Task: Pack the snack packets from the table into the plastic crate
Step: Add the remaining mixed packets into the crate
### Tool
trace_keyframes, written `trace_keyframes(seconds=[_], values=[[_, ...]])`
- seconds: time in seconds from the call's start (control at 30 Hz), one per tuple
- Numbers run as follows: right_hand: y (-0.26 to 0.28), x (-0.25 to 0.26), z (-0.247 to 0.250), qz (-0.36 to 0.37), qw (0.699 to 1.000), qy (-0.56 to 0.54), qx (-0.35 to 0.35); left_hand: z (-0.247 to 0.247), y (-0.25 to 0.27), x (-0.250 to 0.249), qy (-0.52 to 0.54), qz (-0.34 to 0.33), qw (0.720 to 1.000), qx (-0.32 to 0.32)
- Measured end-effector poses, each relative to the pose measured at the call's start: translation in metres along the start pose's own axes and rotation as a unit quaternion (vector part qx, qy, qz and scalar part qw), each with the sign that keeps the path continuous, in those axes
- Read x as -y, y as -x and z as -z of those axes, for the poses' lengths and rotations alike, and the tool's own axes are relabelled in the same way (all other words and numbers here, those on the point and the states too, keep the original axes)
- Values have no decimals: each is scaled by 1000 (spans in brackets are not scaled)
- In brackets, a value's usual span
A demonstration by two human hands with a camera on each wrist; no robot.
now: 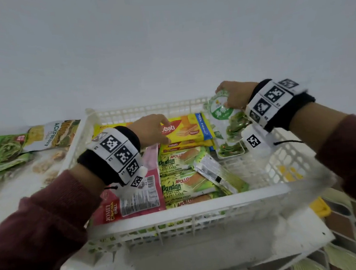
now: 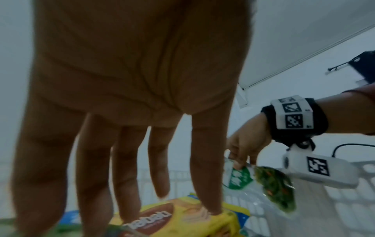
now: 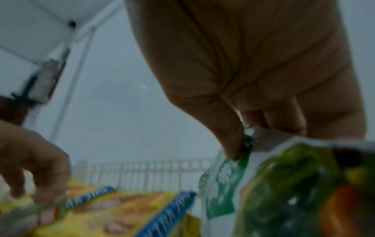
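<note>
While the right hand (image 1: 237, 96) pinches the top seam of the clear green snack packet (image 1: 227, 122) between thumb and fingers (image 3: 233, 137), the packet hangs over the far right corner of the plastic crate (image 1: 191, 206), its lower end already inside. It looks light, thin and crinkly, probably slippery; the sealed top edge is the sensible hold, since squeezing the middle could crush the contents. The left hand (image 1: 151, 129) reaches into the crate with straight, spread fingers (image 2: 205, 168) touching the yellow wafer packet (image 1: 185, 128) at the crate's far side, gripping nothing. More packets (image 1: 24, 142) lie on the worktop left of the crate, not yet packed.
</note>
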State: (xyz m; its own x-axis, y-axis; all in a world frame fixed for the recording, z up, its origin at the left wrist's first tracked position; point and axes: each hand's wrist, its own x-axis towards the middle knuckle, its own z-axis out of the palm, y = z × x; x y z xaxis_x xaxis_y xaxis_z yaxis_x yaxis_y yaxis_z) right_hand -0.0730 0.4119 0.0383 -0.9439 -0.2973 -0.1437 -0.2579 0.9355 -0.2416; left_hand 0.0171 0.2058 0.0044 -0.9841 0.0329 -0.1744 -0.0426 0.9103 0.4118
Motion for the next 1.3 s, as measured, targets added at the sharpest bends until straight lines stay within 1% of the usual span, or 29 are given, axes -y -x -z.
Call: trace_keyframes(seconds=[0.03,0.1,0.13,0.2,0.23,0.3,0.37,0.4,0.43,0.47,0.5,0.6,0.63,0.67,0.7,0.73,0.77,0.8,0.83,0.87,0.93,0.97,1.0,1.07,1.13,1.2,1.23,1.3], values=[[-3,-4,-4,-19,998,53,14,2,1,4,-35,16,999,12],[-10,-8,-17,-38,994,97,12,4,2,10,-88,39,994,46],[-13,-10,-24,-42,994,103,8,4,3,13,-106,46,991,61],[-11,-5,-29,-47,986,158,23,4,1,17,-118,56,989,72],[-7,-2,-30,-42,976,211,26,3,0,19,-122,58,988,73],[0,3,-32,-11,953,303,4,0,-2,20,-140,61,986,71],[7,12,-36,-8,950,311,-20,-4,0,18,-144,77,984,74],[6,13,-39,-9,942,334,-19,-6,0,16,-139,81,984,74],[2,16,-42,-9,942,334,-27,-9,1,15,-136,81,985,70],[2,17,-45,-1,932,361,-20,-13,2,13,-141,80,985,60],[1,18,-47,-13,928,372,-1,-16,3,12,-151,78,984,45],[-5,24,-52,7,921,379,91,-23,4,7,-190,79,978,13],[-6,27,-51,9,924,365,117,-24,4,5,-199,79,977,4],[-13,27,-53,0,938,323,125,-24,4,3,-202,79,976,-4],[-9,31,-52,2,939,319,130,-23,3,3,-200,79,977,-11],[-9,33,-52,-17,943,294,152,-22,3,3,-191,80,978,-16],[-3,36,-49,-12,937,308,166,-20,3,3,-182,82,980,-20],[-2,36,-44,-30,932,311,181,-20,3,3,-173,85,981,-21],[3,36,-37,-23,925,342,163,-20,4,4,-169,86,982,-16],[-4,29,-36,-8,932,336,134,-23,5,4,-171,87,981,-5],[-16,20,-32,17,929,352,114,-28,7,4,-195,96,976,9],[-18,17,-25,45,939,333,79,-31,7,4,-206,101,973,6],[-23,14,-19,44,949,306,58,-33,6,4,-211,104,972,0],[-4,19,1,31,966,249,54,-34,5,3,-213,112,971,-5],[7,17,20,29,972,226,47,-32,3,4,-226,123,966,-5],[13,10,33,25,974,221,50,-29,1,4,-258,121,958,-13],[18,7,40,24,969,237,57,-28,0,4,-279,115,953,-21],[25,0,50,10,971,229,67,-24,-2,3,-308,102,945,-37]])
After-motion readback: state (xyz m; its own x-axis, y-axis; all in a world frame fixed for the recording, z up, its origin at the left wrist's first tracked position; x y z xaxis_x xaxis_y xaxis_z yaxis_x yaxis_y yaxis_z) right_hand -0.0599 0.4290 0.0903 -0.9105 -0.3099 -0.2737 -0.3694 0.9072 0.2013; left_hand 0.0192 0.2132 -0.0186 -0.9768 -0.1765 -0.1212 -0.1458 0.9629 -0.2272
